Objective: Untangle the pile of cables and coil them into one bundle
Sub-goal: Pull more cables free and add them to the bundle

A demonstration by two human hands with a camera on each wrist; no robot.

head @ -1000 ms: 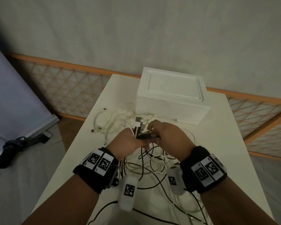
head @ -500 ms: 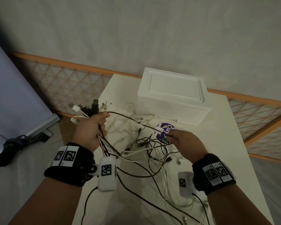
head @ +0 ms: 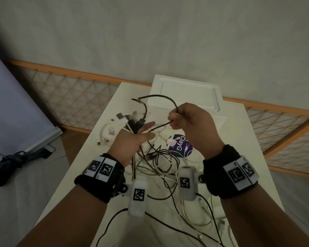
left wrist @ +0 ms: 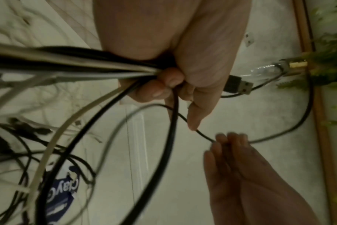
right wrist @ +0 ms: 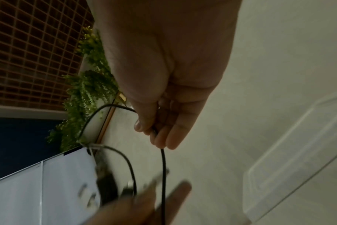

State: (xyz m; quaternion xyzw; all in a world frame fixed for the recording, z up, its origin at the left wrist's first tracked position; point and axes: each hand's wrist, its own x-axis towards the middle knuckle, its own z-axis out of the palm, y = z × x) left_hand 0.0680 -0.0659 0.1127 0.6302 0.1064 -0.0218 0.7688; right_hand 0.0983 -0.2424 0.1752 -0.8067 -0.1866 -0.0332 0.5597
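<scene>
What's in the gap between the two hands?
In the head view, one thin black cable runs across the gap from the left hand, which holds a bunch of cable ends, to the right hand.

In front of me a plain grey wall (head: 168, 36) fills the upper half of the head view, dimly lit and darker toward the upper left corner. Along its base runs an orange wooden rail (head: 75, 73) over a diamond lattice panel (head: 66, 100), continuing at the right edge. A white table (head: 82, 168) stretches away from me through the centre, with a white lidded box (head: 191, 97) at its far end. At the left edge leans a pale blue-grey board (head: 12, 107); below it a dark heap (head: 12, 161) lies on the grey floor (head: 25, 207). Green foliage (right wrist: 90, 85) shows in my right wrist view.
</scene>
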